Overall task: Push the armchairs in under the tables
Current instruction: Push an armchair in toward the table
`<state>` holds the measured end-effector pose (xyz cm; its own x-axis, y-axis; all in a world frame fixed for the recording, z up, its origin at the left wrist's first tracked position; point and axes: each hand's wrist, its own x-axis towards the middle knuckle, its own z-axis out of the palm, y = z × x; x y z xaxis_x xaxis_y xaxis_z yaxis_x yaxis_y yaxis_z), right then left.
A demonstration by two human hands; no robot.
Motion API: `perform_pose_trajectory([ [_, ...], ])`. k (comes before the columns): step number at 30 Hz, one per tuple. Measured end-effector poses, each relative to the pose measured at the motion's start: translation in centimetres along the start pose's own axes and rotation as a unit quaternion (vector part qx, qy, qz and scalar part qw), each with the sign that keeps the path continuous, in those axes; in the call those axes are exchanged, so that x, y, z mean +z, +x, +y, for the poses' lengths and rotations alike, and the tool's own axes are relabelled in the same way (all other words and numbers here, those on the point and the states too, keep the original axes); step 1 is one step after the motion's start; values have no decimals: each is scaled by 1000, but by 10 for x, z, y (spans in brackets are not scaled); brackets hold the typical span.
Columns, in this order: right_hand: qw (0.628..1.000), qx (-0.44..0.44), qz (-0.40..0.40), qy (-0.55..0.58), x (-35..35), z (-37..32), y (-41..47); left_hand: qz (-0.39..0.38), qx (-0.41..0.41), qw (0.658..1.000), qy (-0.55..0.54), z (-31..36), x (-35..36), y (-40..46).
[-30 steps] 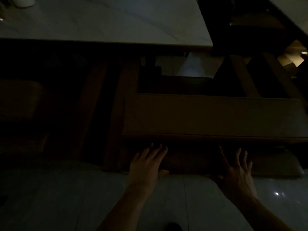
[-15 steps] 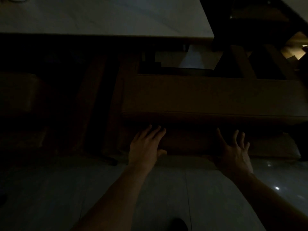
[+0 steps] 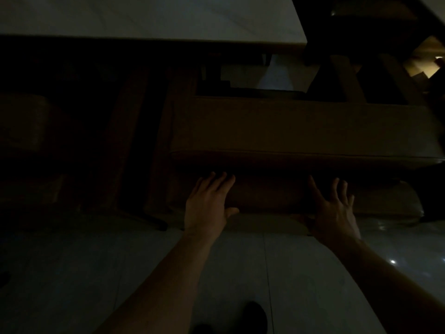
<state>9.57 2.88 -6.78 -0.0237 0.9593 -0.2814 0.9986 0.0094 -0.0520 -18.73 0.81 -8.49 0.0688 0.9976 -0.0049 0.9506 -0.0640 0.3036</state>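
The fingers (image 3: 218, 180) of the left hand (image 3: 207, 206) are spread wide and lie flat on the back of the armchair (image 3: 289, 126). The fingers of the right hand (image 3: 334, 210) are spread wide too, and they press on the same low part of the chair back. Neither hand is gripping anything; both are flat, palms on the chair.

The room is very dark. The armchair is big and brown, and it looks padded and soft on top. It sits just in front of the pale tabletop (image 3: 149, 18), with its front end already near the tabletop edge. Another chair (image 3: 21, 124) sits off to the left, hard to see.

The armchair is likely heavy, with a stiff frame under the soft cover. The floor (image 3: 72, 273) looks smooth and shiny, so it may slide well. Pushing low on the back with two flat hands, set apart, should keep it going straight.
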Motion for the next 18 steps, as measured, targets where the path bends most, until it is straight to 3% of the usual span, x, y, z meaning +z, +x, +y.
perform_pose_trajectory([
  [18, 1000, -1, 1, -4, 0, 1, 2, -11, -21, 999, 35, 6, -8, 1],
])
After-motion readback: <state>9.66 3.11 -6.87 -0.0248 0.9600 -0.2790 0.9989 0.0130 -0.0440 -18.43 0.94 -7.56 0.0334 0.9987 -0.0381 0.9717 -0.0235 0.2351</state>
